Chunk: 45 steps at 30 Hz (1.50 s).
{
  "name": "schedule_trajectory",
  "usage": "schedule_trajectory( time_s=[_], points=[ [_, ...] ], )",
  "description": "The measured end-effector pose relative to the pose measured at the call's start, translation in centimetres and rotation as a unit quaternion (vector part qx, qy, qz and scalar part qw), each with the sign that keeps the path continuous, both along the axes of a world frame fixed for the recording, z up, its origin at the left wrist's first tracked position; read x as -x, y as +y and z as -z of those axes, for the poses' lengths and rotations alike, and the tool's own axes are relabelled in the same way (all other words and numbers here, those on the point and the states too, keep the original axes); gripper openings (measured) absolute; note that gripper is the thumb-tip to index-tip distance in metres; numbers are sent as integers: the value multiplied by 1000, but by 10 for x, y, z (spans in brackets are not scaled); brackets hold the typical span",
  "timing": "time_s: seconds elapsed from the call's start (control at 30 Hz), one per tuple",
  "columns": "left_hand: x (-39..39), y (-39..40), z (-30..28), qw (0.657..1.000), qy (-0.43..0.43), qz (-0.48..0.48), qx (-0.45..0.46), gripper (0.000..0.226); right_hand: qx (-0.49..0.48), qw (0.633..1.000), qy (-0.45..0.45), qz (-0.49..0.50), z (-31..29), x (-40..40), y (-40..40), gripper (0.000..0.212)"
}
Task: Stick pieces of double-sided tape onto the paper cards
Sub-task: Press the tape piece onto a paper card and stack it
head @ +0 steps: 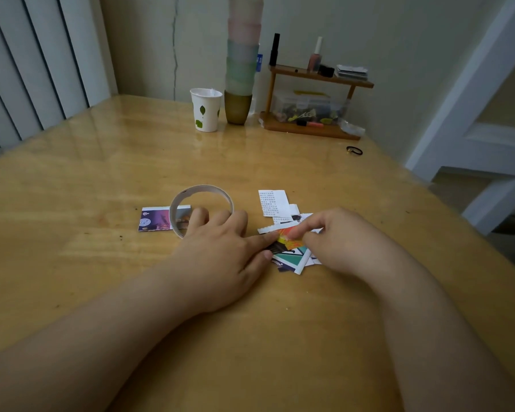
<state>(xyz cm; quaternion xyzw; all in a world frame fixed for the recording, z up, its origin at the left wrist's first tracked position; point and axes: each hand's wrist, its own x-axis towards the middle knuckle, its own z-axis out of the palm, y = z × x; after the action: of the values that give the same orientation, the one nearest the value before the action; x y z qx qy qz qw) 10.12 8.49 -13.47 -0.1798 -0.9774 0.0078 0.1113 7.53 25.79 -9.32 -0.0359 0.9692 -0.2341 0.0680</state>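
Head view: wooden table [101, 179] seen from above, both forearms reaching in. Left hand [220, 248] laid flat, fingers straight, forefinger and thumb pressing the near edge of the top card [287, 242], probably to keep it from sliding. Right hand [336, 236] with fingertips curled, pinching at the orange part of that card; whether a piece of tape lies under them cannot be told. Pile of cards [292, 257] fanned loosely beneath, one white printed slip [272, 203] at its far side. Tape roll [201, 208] standing on edge just beyond the left fingers, within easy reach, partly over a single purple card [155, 220] set apart. Paper cup [205, 110] and small shelf [315, 99] far back by the wall.
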Motion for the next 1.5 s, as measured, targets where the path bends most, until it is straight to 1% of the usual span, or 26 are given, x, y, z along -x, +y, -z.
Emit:
schedule_trajectory(
  time_s=[0.07,0.17,0.2,0.3,0.37,0.4,0.47,0.5,0.57,0.63,0.67,0.73,0.83,0.87,0.93,1.0,1.07,1.13,1.17,1.23,1.27,1.33,1.43,1.5],
  points=[
    [0,-1,-1,1000,-9,2,9,79,27,999,-27,10,-1,3,2,34],
    [-2,-1,-4,999,-41,-5,17,54,85,993,-75,29,0,7,5,37],
    [-2,-2,-4,999,-49,-6,14,51,106,990,-93,33,1,8,6,36],
    [-1,-4,-5,999,-52,-9,10,49,168,976,-129,52,3,11,10,26],
    [-1,-5,-5,998,-56,-11,4,49,196,973,-101,75,5,13,13,14],
    [-1,-6,-4,998,-57,-12,4,48,200,974,-66,89,6,14,14,10],
    [-1,-6,-3,998,-55,-13,4,48,181,978,10,105,8,16,16,8],
    [-1,-7,-3,998,-54,-14,0,47,161,981,33,102,8,16,17,9],
    [-1,-9,-2,999,-48,-15,-2,50,114,990,46,70,11,15,16,13],
    [-1,-10,-3,999,-40,-12,5,63,76,996,40,36,12,15,12,13],
    [-2,-10,-3,999,-40,-11,8,65,60,997,38,24,13,15,11,12],
    [-2,-10,-3,999,-46,-17,10,56,44,998,39,11,15,16,9,11],
    [-2,-9,-5,998,-55,-17,8,50,70,996,50,17,16,16,9,7],
    [-2,-10,-4,998,-54,-17,8,53,80,995,56,18,16,16,9,6],
    [-3,-11,-5,999,-46,-13,7,69,94,993,70,16,16,16,8,5],
    [-3,-12,-4,999,-43,-12,7,78,119,989,84,14,15,16,7,9],
    [-3,-12,-6,999,-38,-14,6,77,141,984,103,21,13,16,8,14],
    [-4,-14,-10,999,-33,-25,-4,65,167,977,125,35,9,15,10,14],
    [-3,-15,-13,999,-32,-34,-14,55,192,972,129,39,6,14,10,13],
    [-1,-18,-20,997,-15,-56,-45,46,262,958,113,31,2,10,9,14],
    [-1,-20,-24,995,-1,-70,-68,41,292,951,99,21,1,8,7,15],
    [1,-26,-30,986,45,-92,-132,31,322,944,72,-1,-1,4,3,16],
    [0,-33,-39,954,115,-104,-256,22,338,940,31,-31,1,-1,-8,16],
    [-2,-35,-45,930,124,-110,-327,22,345,938,3,-44,5,-5,-17,15]
  ],
)
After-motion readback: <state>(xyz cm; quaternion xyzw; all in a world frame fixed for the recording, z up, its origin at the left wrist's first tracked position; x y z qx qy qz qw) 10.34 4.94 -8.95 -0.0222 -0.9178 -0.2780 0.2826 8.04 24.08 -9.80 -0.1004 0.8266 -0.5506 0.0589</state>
